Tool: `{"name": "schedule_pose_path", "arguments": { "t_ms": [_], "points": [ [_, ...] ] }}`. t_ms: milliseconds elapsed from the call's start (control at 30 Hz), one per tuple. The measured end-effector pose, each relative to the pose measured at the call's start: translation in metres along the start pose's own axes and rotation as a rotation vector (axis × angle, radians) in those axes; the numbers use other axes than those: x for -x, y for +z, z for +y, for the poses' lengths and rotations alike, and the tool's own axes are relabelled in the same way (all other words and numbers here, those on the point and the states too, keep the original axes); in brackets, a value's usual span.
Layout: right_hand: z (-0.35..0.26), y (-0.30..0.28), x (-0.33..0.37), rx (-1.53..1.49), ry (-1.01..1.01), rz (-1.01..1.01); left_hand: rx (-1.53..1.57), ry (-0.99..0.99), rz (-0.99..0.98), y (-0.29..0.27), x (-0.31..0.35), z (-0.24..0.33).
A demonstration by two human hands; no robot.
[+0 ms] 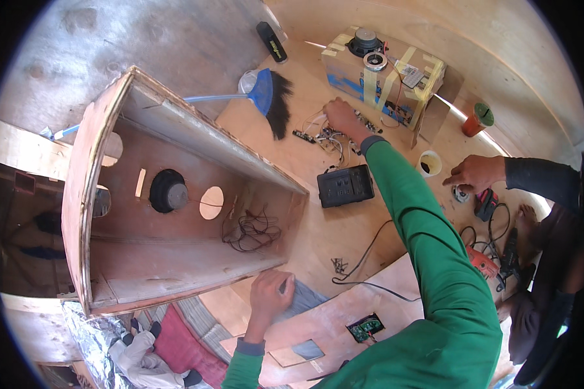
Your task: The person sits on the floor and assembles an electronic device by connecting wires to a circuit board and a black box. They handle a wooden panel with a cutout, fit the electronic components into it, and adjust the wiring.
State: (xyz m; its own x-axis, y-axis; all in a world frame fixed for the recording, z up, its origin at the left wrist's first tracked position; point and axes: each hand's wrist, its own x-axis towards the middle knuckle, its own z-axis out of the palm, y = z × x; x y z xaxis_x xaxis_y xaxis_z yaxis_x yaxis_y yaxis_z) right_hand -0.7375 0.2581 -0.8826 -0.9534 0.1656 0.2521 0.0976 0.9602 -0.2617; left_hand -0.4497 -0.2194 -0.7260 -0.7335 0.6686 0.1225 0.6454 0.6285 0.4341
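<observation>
The person's right hand [344, 118] reaches past the one open plywood box [175, 201], fingers curled onto a cluster of small circuit boards [331, 135] and wires. The left hand [270, 295] rests at the box's near corner, fingers bent loosely, gripping nothing visible. Inside the box sit one speaker [169, 190] and one wire tangle [250, 230]. One broom [269, 97] lies behind it.

Wooden box [175, 214] left, taped carton [386, 81] behind circuit boards [331, 136], black panel [345, 186] between.
</observation>
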Motion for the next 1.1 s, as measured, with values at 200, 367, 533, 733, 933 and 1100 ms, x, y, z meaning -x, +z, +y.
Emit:
{"name": "schedule_pose_path", "arguments": {
  "t_ms": [200,367,533,733,933,1100],
  "points": [
    [0.036,-0.016,-0.015,-0.436,0.245,0.09,0.009,-0.039,-0.027,-0.002,0.002,0.002],
    [0.052,-0.028,-0.021,-0.457,-0.009,-0.007,-0.003,-0.029,-0.027,-0.001,0.0,0.002],
    [0.044,-0.034,-0.025,-0.554,-0.073,-0.148,0.001,-0.021,-0.026,0.0,0.002,0.0],
    [-0.007,-0.028,-0.024,-0.175,-0.095,-0.227,-0.039,0.016,-0.008,0.003,0.001,-0.001],
    [-0.082,0.015,-0.013,0.203,-0.106,0.009,-0.027,0.004,-0.022,0.003,0.0,0.0],
    [-0.105,0.039,-0.01,0.479,-0.033,-0.131,-0.019,0.002,-0.022,0.005,-0.003,-0.001]
  ]
}}
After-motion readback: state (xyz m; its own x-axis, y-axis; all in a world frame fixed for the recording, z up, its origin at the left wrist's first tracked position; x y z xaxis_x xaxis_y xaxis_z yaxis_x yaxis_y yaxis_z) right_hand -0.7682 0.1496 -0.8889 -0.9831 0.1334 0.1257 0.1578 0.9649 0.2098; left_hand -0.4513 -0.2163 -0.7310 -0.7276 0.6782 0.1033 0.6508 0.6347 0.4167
